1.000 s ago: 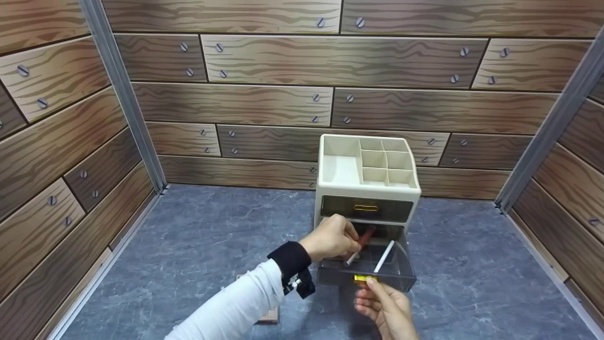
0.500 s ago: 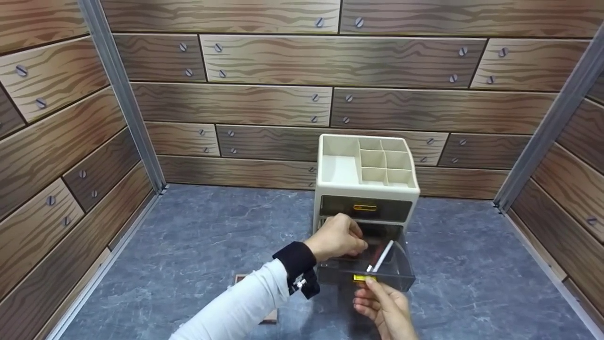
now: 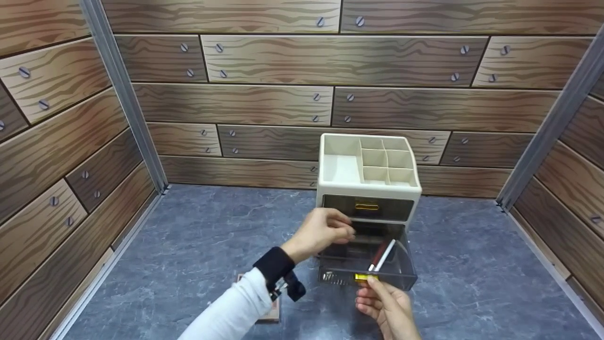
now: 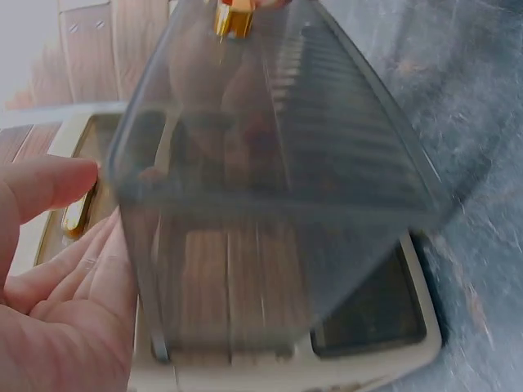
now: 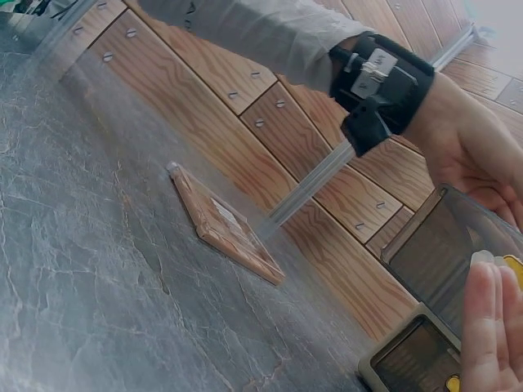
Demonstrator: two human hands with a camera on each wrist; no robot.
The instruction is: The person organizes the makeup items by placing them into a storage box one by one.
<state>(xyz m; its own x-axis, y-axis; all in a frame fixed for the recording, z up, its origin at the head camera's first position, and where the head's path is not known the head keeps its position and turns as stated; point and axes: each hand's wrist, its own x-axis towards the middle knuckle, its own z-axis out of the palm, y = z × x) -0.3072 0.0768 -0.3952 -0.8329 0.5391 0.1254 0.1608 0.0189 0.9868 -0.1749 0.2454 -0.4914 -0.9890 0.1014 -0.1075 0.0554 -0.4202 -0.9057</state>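
**Pinching a small glossy yellow handle (image 3: 362, 277) with the bare right hand (image 3: 386, 302), hovering with the bare left hand (image 3: 321, 231)**

Gripping that handle between the thumb and curled fingers of the right hand, at the front of an open drawer of see-through smoky grey plastic (image 3: 395, 280). Jutting, with that drawer, out of a boxy cream-coloured plastic organiser (image 3: 370, 190) standing on a grey, marble-patterned bench (image 3: 226, 212).

Hovering with the left hand above the left part of the drawer, in front of a closed upper drawer with a dark translucent front (image 3: 398, 210) and a golden handle (image 3: 367, 207). Holding the left thumb and fingers parted and loosely bent, gripping nothing. Leaving any contact with the open drawer's rim too unclear to tell.

Containing, in the right half of the open drawer, a slender dark red stick (image 3: 379, 256) with a pale end and a slender white stick (image 3: 387, 254). Slanting side by side there, converging near the yellow handle; leaving any touch between the two impossible to tell.

Topping the organiser with one large compartment (image 3: 340, 167) on the left and six small ones on the right.

Wearing a white sleeve (image 3: 231, 302) and a black wrist strap (image 3: 273, 264) on the left arm. Hiding part of a flat brown rectangular piece (image 5: 225, 224) behind that sleeve in the head view; showing it flat on the bench, apart from the organiser, in the right wrist view. Enclosing everything with wood-plank-patterned walls (image 3: 264, 59), meeting at grey metal corner posts (image 3: 122, 94).
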